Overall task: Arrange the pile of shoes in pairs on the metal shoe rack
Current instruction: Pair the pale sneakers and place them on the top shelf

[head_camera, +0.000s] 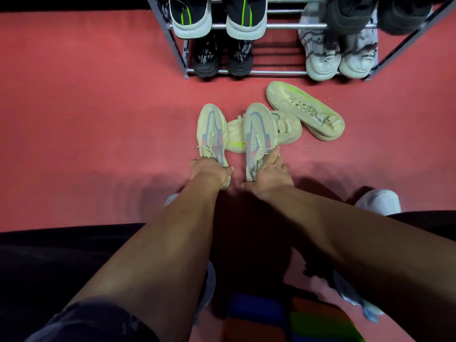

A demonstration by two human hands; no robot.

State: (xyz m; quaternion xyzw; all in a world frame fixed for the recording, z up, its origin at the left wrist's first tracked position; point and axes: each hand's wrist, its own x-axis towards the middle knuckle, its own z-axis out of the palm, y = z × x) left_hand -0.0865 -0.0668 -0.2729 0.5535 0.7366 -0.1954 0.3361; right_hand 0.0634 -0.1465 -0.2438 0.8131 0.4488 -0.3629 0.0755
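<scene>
My left hand (211,172) grips the heel of a beige knit sneaker with blue and pink panels (211,133). My right hand (267,174) grips the heel of its matching sneaker (256,129). Both shoes point toward the metal shoe rack (276,26). Under and between them lies a cream sneaker with a neon-green mark (288,127), and its mate (304,109) lies on the floor to the right.
The rack holds black shoes with green stripes (192,18), black shoes (206,59) on the bottom left, whitish shoes (320,62) on the bottom right and dark shoes (345,16) above them. Red carpet (98,95) surrounds everything. My own feet and a colourful mat (308,322) are near me.
</scene>
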